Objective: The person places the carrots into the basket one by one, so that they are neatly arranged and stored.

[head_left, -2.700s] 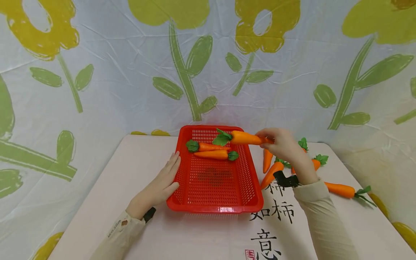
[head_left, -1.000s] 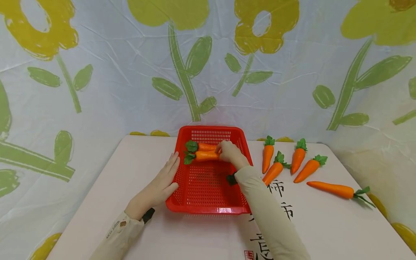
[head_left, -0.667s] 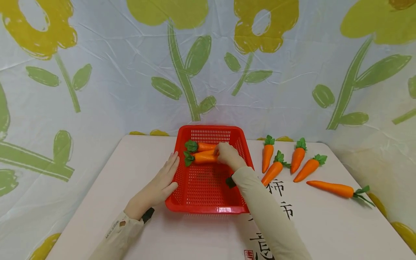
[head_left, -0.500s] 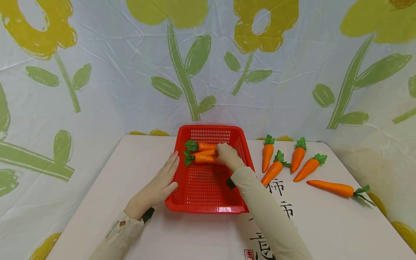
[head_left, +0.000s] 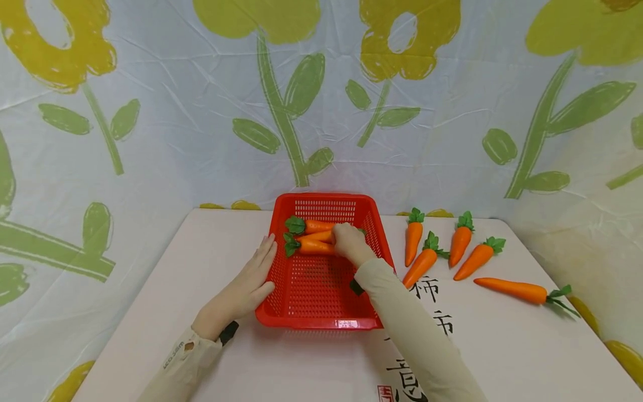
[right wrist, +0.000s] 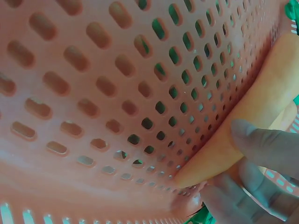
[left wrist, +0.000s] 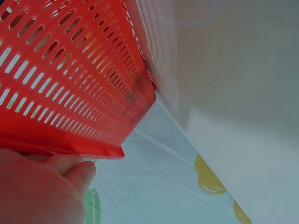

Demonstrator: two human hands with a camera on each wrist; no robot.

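Fingers of the right hand [head_left: 350, 244] curl round the blunt end of a carrot [head_left: 315, 247] inside the red basket [head_left: 321, 321]; the right wrist view shows fingertips [right wrist: 261, 145] pressed on the orange body where it lies against the perforated basket floor. That forearm, in a beige sleeve, comes in over the basket's near right corner, with the wrist bent down into the tray and the knuckles turned up toward the head camera.

Nearest the viewer, the left hand [head_left: 244, 286] lies flat and relaxed against the basket's left outer wall, fingers straight and pointing away along the rim, holding nothing. From the left wrist view the palm [left wrist: 39, 189] sits just under the wall's lower lip, touching it. Its sleeve runs back toward the near left of the basket.

The held carrot lies crosswise in the basket's far half, its green leaves toward the left wall. A second carrot [head_left: 318, 236] lies touching it on the far side, and a third carrot [head_left: 313, 226] lies just beyond that, near the far wall, leaves also to the left.

Right of the basket, on the pale table [head_left: 166, 290], four small carrots [head_left: 424, 259] fan out with their leaves pointing away, the closest just beside the basket's right wall. A longer carrot [head_left: 512, 290] lies well apart to the right, leaves toward the table's right edge. Black brush characters [head_left: 427, 290] are printed on the table near the basket's near right corner. Behind the basket hangs a cloth backdrop [head_left: 201, 111] with yellow flowers and green stems.
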